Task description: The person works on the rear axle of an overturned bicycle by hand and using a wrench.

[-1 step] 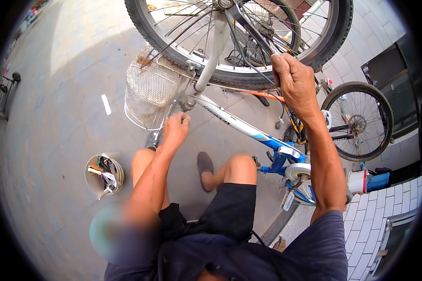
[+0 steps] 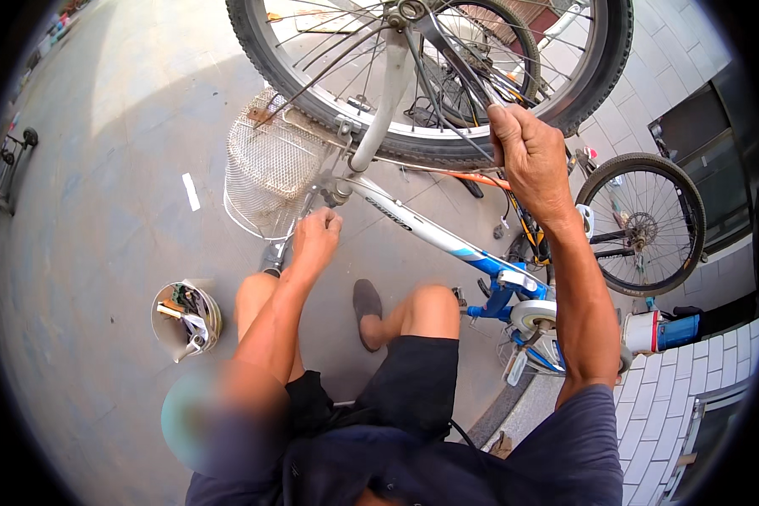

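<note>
At centre frame, an upturned bike: blue-and-white frame [image 2: 447, 240] running from 11 o'clock down to 4 o'clock, front wheel [image 2: 430, 76] uppermost at 12 o'clock, white fork [image 2: 384, 105] rising to its hub.

Right hand [image 2: 527, 160]: at 1 o'clock, closed in a fist round the spokes just inside the lower rim of the wheel; forearm runs down to 4 o'clock.

Left hand [image 2: 316, 240]: just left of centre, fingers curled narrow at the bottom of the fork, where it joins the frame; whether it pinches a small part or tool cannot be told.

Wire basket [image 2: 266, 164]: at 10 o'clock from centre, lying tipped on the ground, just beside the left hand and touching the wheel's tyre.

Rear wheel [image 2: 645, 223]: at 3 o'clock, smaller in view, black tyre.

Tin [image 2: 185, 320]: at 8 o'clock, round, holding small tools and bits, well apart from both hands.

Knees and a grey shoe [image 2: 367, 308]: at 6 o'clock, under the frame; person crouched in dark shorts.

Power tool [image 2: 662, 331]: at 4 o'clock, blue and white, lying by the pale tiled wall.

Ground [image 2: 101, 211]: grey concrete.
</note>
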`<control>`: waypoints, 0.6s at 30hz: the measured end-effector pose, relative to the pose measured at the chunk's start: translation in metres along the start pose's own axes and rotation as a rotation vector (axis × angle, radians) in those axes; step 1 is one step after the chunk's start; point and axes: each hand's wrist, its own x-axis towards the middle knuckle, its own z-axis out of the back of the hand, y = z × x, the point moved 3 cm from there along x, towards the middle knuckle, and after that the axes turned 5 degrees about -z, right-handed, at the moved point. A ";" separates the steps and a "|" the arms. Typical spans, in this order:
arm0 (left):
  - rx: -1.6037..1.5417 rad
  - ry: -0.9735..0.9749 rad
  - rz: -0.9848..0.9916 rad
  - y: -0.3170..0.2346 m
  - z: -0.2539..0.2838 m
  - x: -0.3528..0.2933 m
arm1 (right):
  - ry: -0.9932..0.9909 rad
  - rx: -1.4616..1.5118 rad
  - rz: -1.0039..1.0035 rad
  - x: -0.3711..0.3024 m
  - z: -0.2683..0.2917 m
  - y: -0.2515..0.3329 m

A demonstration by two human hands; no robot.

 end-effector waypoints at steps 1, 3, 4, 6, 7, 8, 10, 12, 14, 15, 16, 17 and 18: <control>-0.013 0.004 0.012 -0.001 -0.002 0.001 | -0.002 0.036 -0.023 -0.002 0.003 0.004; 0.008 -0.002 -0.013 0.000 -0.002 0.000 | 0.036 0.122 -0.088 -0.003 0.005 0.006; 0.018 -0.005 -0.025 0.001 -0.001 0.001 | 0.053 0.143 -0.111 -0.002 0.005 0.007; 0.009 -0.005 -0.018 -0.003 -0.001 -0.001 | 0.024 0.104 -0.048 0.001 0.005 -0.002; 0.005 -0.004 -0.010 -0.005 -0.001 -0.001 | 0.035 0.098 -0.048 0.002 0.008 -0.004; 0.003 -0.001 -0.001 -0.005 0.000 -0.002 | 0.045 0.093 -0.052 0.002 0.011 -0.002; -0.013 -0.002 0.010 -0.004 -0.001 -0.002 | 0.064 0.081 -0.071 0.003 0.015 -0.001; -0.021 -0.005 0.020 -0.001 0.001 -0.002 | 0.078 0.076 -0.103 0.003 0.017 -0.002; -0.031 -0.004 0.027 0.001 0.002 -0.001 | 0.081 0.035 -0.077 0.006 0.020 0.001; -0.031 -0.008 0.018 0.002 0.001 -0.001 | 0.082 0.014 -0.065 0.008 0.022 0.003; -0.031 -0.011 0.009 0.003 0.001 -0.001 | 0.089 0.001 -0.061 0.010 0.024 0.003; -0.031 -0.015 0.003 0.002 0.002 -0.001 | 0.099 -0.011 -0.058 0.012 0.027 0.003; -0.029 -0.012 0.011 0.001 0.002 -0.002 | 0.108 -0.023 -0.054 0.014 0.029 0.003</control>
